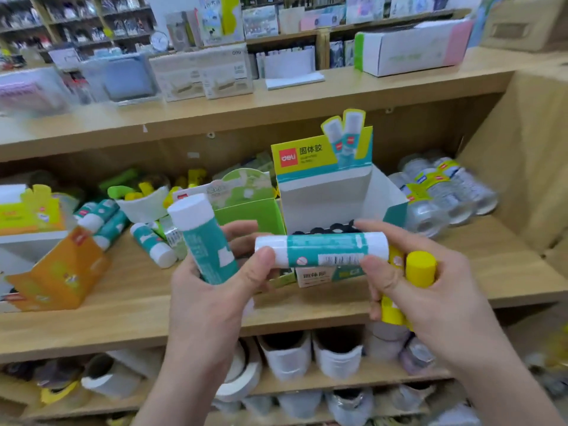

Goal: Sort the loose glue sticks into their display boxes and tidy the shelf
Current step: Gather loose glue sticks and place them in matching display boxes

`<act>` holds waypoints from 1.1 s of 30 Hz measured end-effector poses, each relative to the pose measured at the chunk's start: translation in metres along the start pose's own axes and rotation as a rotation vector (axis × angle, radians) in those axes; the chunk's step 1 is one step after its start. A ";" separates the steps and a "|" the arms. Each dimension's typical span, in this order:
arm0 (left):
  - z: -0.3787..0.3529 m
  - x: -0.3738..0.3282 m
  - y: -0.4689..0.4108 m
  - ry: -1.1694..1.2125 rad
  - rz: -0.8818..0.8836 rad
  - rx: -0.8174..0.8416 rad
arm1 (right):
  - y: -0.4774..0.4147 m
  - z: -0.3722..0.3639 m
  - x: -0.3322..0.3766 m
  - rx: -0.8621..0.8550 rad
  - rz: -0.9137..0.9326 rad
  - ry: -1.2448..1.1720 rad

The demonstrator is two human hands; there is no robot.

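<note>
Fingers [261,259] of left hand [212,290] and right hand [430,290] pinch a teal glue stick [322,247] by its ends, likely matching it to the teal display box [325,192] just beyond.

The left hand [212,302] grips one teal glue stick [209,241] upright. A second teal glue stick [322,249] lies level, pinched between both hands, before the open teal display box [325,192]. The right hand [430,302] also holds yellow glue sticks [420,269].
</note>
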State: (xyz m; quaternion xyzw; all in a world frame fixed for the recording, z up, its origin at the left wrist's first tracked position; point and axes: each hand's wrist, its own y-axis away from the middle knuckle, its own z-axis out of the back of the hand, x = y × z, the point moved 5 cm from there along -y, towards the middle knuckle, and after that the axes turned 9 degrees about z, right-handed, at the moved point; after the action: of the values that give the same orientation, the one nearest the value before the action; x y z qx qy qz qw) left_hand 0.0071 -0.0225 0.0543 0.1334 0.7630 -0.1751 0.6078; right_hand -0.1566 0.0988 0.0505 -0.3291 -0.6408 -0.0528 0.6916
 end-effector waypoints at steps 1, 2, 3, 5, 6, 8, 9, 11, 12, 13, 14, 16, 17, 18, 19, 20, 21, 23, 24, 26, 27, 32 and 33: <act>-0.001 -0.001 -0.004 0.022 -0.009 0.010 | 0.000 -0.001 -0.001 0.013 -0.004 0.062; -0.003 -0.003 -0.008 0.022 -0.020 0.038 | 0.000 -0.002 -0.002 0.024 -0.015 0.119; -0.007 -0.005 -0.010 0.004 -0.030 0.072 | 0.000 -0.002 -0.005 0.033 -0.028 0.162; -0.013 -0.010 -0.015 -0.056 -0.057 0.100 | -0.003 -0.005 -0.004 0.074 -0.021 0.261; -0.015 -0.015 -0.017 -0.095 -0.085 0.089 | -0.006 -0.004 -0.002 0.096 0.035 0.352; -0.019 -0.026 -0.024 -0.165 -0.156 0.070 | -0.012 0.003 0.005 0.105 0.151 0.506; -0.021 -0.031 -0.028 -0.186 -0.181 0.065 | -0.016 0.010 0.010 0.068 0.184 0.519; -0.025 -0.037 -0.036 -0.225 -0.223 0.059 | -0.025 0.029 0.019 -0.011 0.241 0.562; -0.027 -0.039 -0.038 -0.255 -0.244 0.051 | -0.031 0.038 0.024 -0.031 0.261 0.612; -0.031 -0.040 -0.039 -0.285 -0.261 0.042 | -0.038 0.046 0.027 -0.036 0.268 0.651; -0.036 -0.041 -0.039 -0.315 -0.278 0.033 | -0.045 0.052 0.028 -0.021 0.264 0.684; -0.046 -0.041 -0.040 -0.402 -0.328 0.005 | -0.058 0.060 0.025 0.059 0.250 0.708; -0.051 -0.040 -0.040 -0.461 -0.360 -0.020 | -0.063 0.061 0.022 0.100 0.251 0.677; -0.056 -0.037 -0.041 -0.514 -0.387 -0.051 | -0.069 0.062 0.019 0.136 0.247 0.616; -0.060 -0.035 -0.042 -0.553 -0.405 -0.083 | -0.073 0.064 0.019 0.161 0.254 0.578; -0.064 -0.033 -0.042 -0.581 -0.420 -0.110 | -0.077 0.066 0.020 0.175 0.279 0.578; -0.068 -0.031 -0.041 -0.604 -0.432 -0.129 | -0.081 0.066 0.024 0.198 0.310 0.610; -0.078 -0.033 -0.039 -0.636 -0.449 -0.163 | -0.095 0.063 0.032 0.279 0.328 0.672; -0.082 -0.035 -0.039 -0.632 -0.454 -0.173 | -0.103 0.059 0.034 0.348 0.310 0.695; -0.092 -0.039 -0.038 -0.611 -0.456 -0.178 | -0.120 0.047 0.035 0.509 0.299 0.744; -0.098 -0.040 -0.038 -0.602 -0.452 -0.176 | -0.125 0.039 0.036 0.574 0.296 0.731; -0.111 -0.039 -0.045 -0.353 -0.314 -0.108 | -0.132 0.027 0.040 0.682 0.242 0.397; -0.111 -0.037 -0.045 -0.340 -0.289 -0.085 | -0.132 0.029 0.038 0.678 0.249 0.380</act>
State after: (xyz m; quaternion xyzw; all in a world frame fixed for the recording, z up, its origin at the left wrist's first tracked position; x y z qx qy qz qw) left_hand -0.1012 -0.0156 0.1169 -0.0346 0.6675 -0.2479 0.7013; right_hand -0.2395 0.0245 0.1360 -0.1417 -0.4378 0.1856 0.8682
